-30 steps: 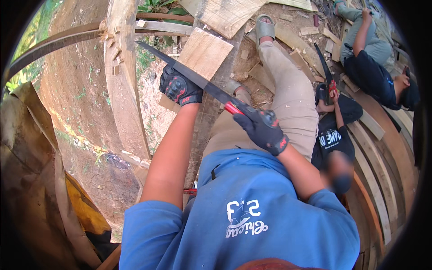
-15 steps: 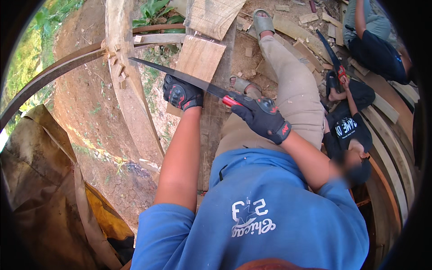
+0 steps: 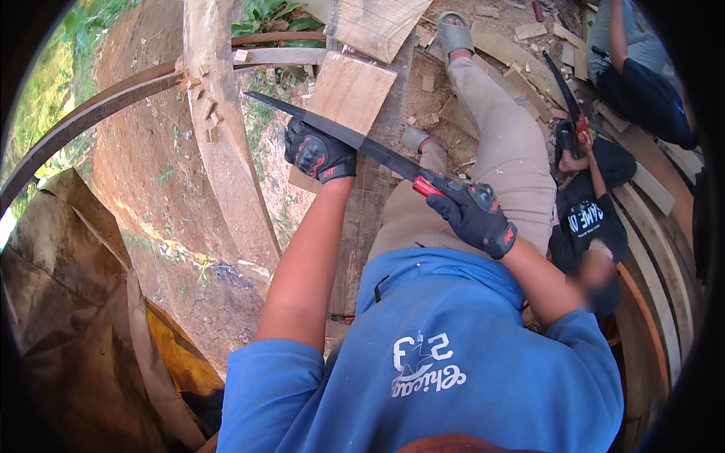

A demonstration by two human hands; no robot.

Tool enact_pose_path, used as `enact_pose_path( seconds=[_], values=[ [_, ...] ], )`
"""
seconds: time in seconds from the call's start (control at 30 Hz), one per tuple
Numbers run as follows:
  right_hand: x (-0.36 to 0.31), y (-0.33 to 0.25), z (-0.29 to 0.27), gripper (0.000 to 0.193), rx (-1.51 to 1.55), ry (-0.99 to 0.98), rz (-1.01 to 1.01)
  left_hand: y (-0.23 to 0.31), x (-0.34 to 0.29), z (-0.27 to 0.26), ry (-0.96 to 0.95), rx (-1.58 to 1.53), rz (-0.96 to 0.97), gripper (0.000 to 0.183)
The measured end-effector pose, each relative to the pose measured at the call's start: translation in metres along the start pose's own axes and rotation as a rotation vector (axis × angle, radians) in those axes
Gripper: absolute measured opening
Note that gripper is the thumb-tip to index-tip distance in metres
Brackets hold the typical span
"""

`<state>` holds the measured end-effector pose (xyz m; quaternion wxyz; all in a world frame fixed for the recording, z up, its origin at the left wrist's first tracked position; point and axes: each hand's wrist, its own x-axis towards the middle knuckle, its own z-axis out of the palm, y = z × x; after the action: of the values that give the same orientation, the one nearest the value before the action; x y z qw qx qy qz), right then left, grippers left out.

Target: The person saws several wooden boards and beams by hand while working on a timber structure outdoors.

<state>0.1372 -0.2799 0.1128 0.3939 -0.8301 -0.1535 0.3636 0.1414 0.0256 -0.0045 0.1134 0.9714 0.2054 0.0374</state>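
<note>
saw and board, seen from above. the right grip [image 3: 476, 215], a hand in a black glove with red marks, is closed round the red and black handle of the saw [image 3: 384, 156]. the dark blade slants from the handle toward the far left, passing across the pale board [image 3: 351, 94]; how deep its teeth sit in the wood cannot be told. the left grip [image 3: 321, 152], gloved alike, rests on the near part of the board, just beside the blade; its fingertips are hidden, so whether it is clenched or merely pressing cannot be told. the board lies on a long, weathered wooden surface [image 3: 353, 249], left of the wearer's tan trousers [image 3: 502, 162], with a second board [image 3: 381, 26] farther off.

to the left, a long plank [image 3: 215, 155] carries small wood blocks [image 3: 206, 108], and a curved beam [image 3: 91, 113] meets its far part. a brown sheet [image 3: 68, 302] hangs in folds at the near left. to the right, a seated co-worker's hand [image 3: 586, 140] holds another saw [image 3: 563, 87], near a second co-worker [image 3: 642, 98]. curved timber strips [image 3: 657, 260] line the right side.
</note>
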Motion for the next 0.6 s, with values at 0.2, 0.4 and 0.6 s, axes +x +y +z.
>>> enact_pose_path(
  seconds=[0.2,0.4,0.6],
  values=[
    [0.009,-0.011,-0.023,0.039,0.017,-0.127,0.094,0.006,0.0,-0.002,0.036,0.075,-0.053,0.05],
    [0.048,-0.028,-0.006,0.04,0.044,0.084,-0.048,0.009,0.009,-0.009,-0.014,0.065,-0.15,0.044],
    [0.045,-0.027,-0.002,0.04,0.081,0.056,-0.097,0.02,0.01,-0.019,-0.088,0.08,-0.156,0.04]
  ],
)
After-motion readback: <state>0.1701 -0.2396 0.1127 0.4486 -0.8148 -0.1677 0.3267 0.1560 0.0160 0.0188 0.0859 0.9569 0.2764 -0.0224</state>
